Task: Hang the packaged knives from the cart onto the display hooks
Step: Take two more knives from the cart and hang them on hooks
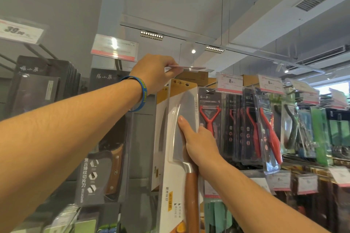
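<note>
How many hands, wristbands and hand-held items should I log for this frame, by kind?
Hands: 2, left hand and right hand
Blue wristband: 1
Packaged knife, gripped by the right hand: 1
Clear price tag, pinched by the left hand: 1
Total: 5

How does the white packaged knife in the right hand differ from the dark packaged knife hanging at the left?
The white packaged knife has a white and yellow card; the dark packaged knife has a dark grey card. The right hand holds the white one; the dark one hangs untouched. The white one's handle is plain orange-brown; the dark one's shows rivets. Both are cleavers with wooden handles.
</note>
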`<state>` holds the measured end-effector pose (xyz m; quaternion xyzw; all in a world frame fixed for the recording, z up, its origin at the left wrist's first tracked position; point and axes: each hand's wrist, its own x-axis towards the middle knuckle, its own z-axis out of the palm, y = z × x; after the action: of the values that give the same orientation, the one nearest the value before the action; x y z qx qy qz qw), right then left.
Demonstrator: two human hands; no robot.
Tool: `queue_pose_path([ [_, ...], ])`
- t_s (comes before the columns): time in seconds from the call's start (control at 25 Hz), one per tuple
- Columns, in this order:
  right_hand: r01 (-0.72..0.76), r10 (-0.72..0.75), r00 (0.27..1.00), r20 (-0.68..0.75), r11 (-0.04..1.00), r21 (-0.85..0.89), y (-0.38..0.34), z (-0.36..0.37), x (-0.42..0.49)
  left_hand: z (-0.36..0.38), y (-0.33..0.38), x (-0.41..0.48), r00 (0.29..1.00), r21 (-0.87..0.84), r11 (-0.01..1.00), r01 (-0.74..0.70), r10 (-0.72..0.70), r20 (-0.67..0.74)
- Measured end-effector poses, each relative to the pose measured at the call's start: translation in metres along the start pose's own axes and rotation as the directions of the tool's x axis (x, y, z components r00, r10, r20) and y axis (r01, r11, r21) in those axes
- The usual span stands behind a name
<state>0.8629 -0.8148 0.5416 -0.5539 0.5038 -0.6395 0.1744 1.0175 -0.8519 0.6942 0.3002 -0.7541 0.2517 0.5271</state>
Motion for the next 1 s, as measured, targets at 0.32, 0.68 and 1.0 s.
queue_pose_path([
  [0.32, 0.017, -0.017, 1.000, -0.002, 1.000, -0.013, -0.004, -0.004, 0.005, 0.009, -0.001, 0.004, 0.997, -0.022, 1.000, 0.014, -0.015, -0.074],
  [0.68, 0.072, -0.073, 0.997, -0.012, 0.993, -0.095, 0.002, 0.006, 0.000, 0.009, -0.002, 0.003, 0.998, -0.058, 0.998, 0.029, -0.032, -0.052],
  [1.0, 0.062, -0.064, 0.998, -0.021, 0.996, -0.061, -0.003, -0.002, 0.007, 0.008, 0.000, 0.003, 0.998, -0.060, 0.998, 0.025, -0.029, -0.053],
])
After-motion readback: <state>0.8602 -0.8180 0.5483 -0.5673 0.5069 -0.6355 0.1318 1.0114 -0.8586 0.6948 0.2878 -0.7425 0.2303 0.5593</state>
